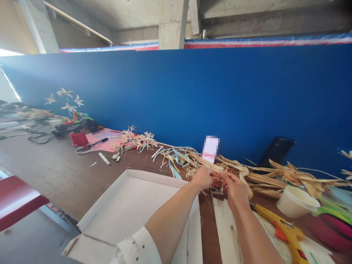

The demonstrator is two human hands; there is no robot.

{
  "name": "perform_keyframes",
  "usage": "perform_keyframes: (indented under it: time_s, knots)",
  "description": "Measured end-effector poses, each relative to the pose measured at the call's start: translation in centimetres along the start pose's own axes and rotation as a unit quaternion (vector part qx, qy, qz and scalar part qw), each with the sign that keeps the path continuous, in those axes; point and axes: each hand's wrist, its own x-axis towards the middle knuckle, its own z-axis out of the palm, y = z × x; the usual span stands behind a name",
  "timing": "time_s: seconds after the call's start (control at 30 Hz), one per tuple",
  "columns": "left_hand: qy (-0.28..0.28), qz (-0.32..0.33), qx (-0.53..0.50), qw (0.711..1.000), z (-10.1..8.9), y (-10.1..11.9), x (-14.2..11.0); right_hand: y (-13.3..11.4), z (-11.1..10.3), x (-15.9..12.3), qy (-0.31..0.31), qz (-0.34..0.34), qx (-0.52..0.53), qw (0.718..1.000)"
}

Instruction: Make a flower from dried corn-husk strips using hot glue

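My left hand (pixel 205 178) and my right hand (pixel 233 186) meet just above the table, thumbs and fingertips pinched close together. Whatever lies between the fingertips is too small and hidden to name. Right behind them are pale dried husk strips (pixel 271 179), some reaching toward my right fingers. Light blue ribbon (pixel 180 157) curls to the left of my hands. Under my right forearm lies a long white sheet (pixel 223 220), and a yellow glue gun (pixel 283 227) rests to the right of that arm.
A white cardboard tray (pixel 137 205) lies at front left. Husk flowers (pixel 137 139) are heaped behind it. A cream paper cup (pixel 297 201) stands at right near a dark phone-like slab (pixel 277 152). A blue partition (pixel 165 88) closes off the table's back.
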Motion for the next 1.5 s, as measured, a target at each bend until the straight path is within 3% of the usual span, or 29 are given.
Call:
perform_keyframes:
  time_s: [0.1, 0.17, 0.27, 0.33, 0.4, 0.53, 0.6, 0.93, 1.1, 1.23, 1.3, 1.37, 1.5]
  knots:
    - [0.070, -0.009, -0.021, 0.997, -0.6, 0.4, -0.1, -0.3, -0.3, 0.0, 0.008, -0.034, -0.048, 0.998]
    - [0.158, -0.015, -0.053, 0.986, -1.1, 0.6, 0.0, -0.5, -0.7, 0.1, 0.017, -0.077, -0.165, 0.983]
    - [0.251, -0.018, -0.099, 0.963, -1.8, 0.4, 0.2, -0.6, -0.9, 0.0, -0.032, -0.103, -0.406, 0.907]
    - [0.270, -0.015, -0.115, 0.956, -2.0, 0.3, 0.3, -0.6, -0.7, -0.3, -0.090, -0.099, -0.504, 0.853]
    - [0.275, -0.012, -0.114, 0.955, -2.0, 0.2, 0.3, -0.6, -0.3, -0.8, -0.124, -0.106, -0.552, 0.818]
    - [0.274, -0.011, -0.102, 0.956, -1.9, 0.2, 0.2, -0.4, 0.4, -1.3, -0.111, -0.150, -0.623, 0.759]
    - [0.272, -0.011, -0.104, 0.957, -1.8, 0.2, 0.2, -0.3, 0.6, -1.3, -0.104, -0.153, -0.639, 0.747]
    - [0.274, 0.028, -0.130, 0.952, -1.7, -0.8, 0.9, 0.5, 1.2, -0.6, -0.113, -0.099, -0.553, 0.819]
    - [0.296, 0.037, -0.198, 0.934, -1.7, -0.7, 1.0, 1.0, 0.5, 0.5, -0.074, -0.049, -0.380, 0.921]
    - [0.300, 0.026, -0.226, 0.926, -1.8, -0.5, 1.1, 1.2, -0.3, 0.7, -0.085, -0.001, -0.160, 0.983]
    - [0.284, 0.018, -0.263, 0.922, -1.8, -0.4, 1.2, 1.2, -0.4, 0.4, -0.114, 0.033, -0.020, 0.993]
    - [0.259, 0.003, -0.317, 0.912, -1.8, -0.4, 1.2, 1.1, -0.3, 0.0, -0.144, 0.059, 0.099, 0.983]
    - [0.229, -0.005, -0.399, 0.888, -2.0, -0.3, 1.0, 0.5, 0.1, -0.8, -0.166, 0.072, 0.182, 0.967]
